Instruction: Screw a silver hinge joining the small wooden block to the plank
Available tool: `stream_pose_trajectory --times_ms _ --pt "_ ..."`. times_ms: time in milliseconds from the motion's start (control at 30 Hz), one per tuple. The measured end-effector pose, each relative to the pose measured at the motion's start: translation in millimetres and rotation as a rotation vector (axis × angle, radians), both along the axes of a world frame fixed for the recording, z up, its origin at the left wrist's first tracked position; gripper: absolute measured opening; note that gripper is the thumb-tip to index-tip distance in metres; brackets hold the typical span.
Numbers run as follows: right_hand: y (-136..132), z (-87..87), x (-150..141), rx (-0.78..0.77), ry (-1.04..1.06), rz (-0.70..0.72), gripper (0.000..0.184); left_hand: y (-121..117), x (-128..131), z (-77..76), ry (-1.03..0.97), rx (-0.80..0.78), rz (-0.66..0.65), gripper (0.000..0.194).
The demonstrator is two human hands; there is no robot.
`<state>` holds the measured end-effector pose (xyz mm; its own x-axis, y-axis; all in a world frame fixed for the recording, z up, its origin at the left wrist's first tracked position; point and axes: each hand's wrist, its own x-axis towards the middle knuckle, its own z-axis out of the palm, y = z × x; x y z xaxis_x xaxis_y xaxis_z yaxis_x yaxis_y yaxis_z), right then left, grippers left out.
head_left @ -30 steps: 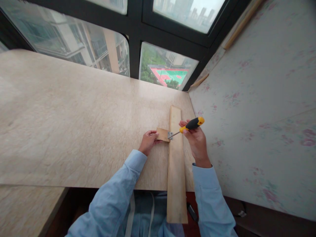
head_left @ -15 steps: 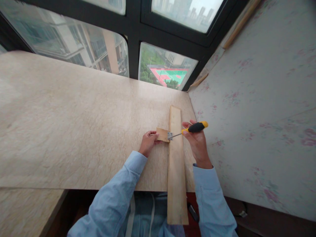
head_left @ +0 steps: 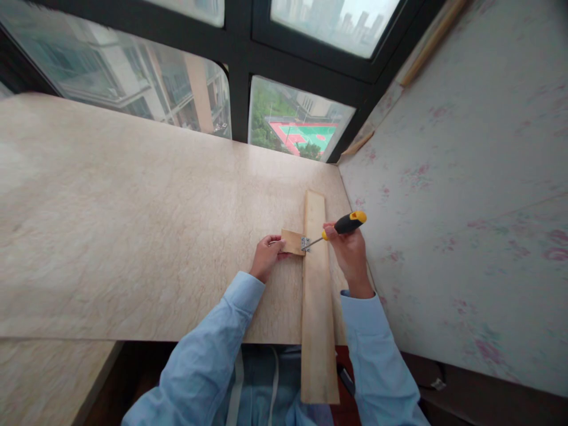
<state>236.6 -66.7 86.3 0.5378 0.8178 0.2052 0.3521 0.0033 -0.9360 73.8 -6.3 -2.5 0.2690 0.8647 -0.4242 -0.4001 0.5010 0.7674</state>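
Note:
A long pale wooden board [head_left: 318,313] lies lengthwise on the stone sill, its near end jutting past the front edge. Against its left side sits a small wooden block [head_left: 291,242], joined to it by a metal hinge [head_left: 305,244]. My left hand [head_left: 267,255] pinches the block's left end between thumb and fingers. Over the board's right side, my right hand [head_left: 348,254] is closed around a yellow and black screwdriver [head_left: 349,222]. The screwdriver slants down to the left, with its tip at the hinge. Any screw under the tip is too small to make out.
The beige stone sill [head_left: 133,225] stretches left to a dark-framed window [head_left: 239,89]. A wall with flowered paper [head_left: 465,207] rises close on the right. Below the front edge, a dark object [head_left: 345,378] lies on a red surface.
My right hand has shifted slightly left, and the screwdriver's handle has tipped more upright while its tip stays at the hinge. My left hand, the block and the board have not visibly moved.

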Motion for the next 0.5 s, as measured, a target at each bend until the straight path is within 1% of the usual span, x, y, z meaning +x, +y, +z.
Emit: stream_pose_trajectory --times_ms 67,133,200,233,300,333,433,500 --pt "-1.5 -0.3 -2.1 0.086 0.151 0.134 0.045 -0.4 -0.3 -0.1 -0.001 0.001 0.000 0.013" --pt "-4.8 0.7 -3.1 0.121 0.258 0.226 0.052 -0.7 -0.4 -0.5 0.003 0.002 0.002 0.015" --pt "-8.0 2.1 -2.7 0.116 0.310 0.265 0.057 -0.9 -0.3 -1.0 0.007 0.003 0.003 0.015" --pt "-8.9 2.6 -2.0 0.102 0.309 0.262 0.056 -0.8 -0.2 -1.3 0.009 0.002 0.002 0.015" --pt "-9.0 3.0 -0.3 0.064 0.252 0.204 0.053 -0.7 0.1 -2.0 0.013 0.004 -0.001 0.014" --pt "-8.1 2.7 0.6 0.039 0.194 0.149 0.050 -0.5 0.3 -2.2 0.015 0.006 0.000 0.014" --pt "-3.1 0.5 2.5 -0.004 -0.058 -0.089 0.047 -0.2 0.5 -2.6 0.016 0.008 0.005 0.015" --pt "0.9 -1.9 3.0 0.010 -0.175 -0.197 0.050 -0.2 0.4 -2.3 0.016 0.003 0.005 0.015"
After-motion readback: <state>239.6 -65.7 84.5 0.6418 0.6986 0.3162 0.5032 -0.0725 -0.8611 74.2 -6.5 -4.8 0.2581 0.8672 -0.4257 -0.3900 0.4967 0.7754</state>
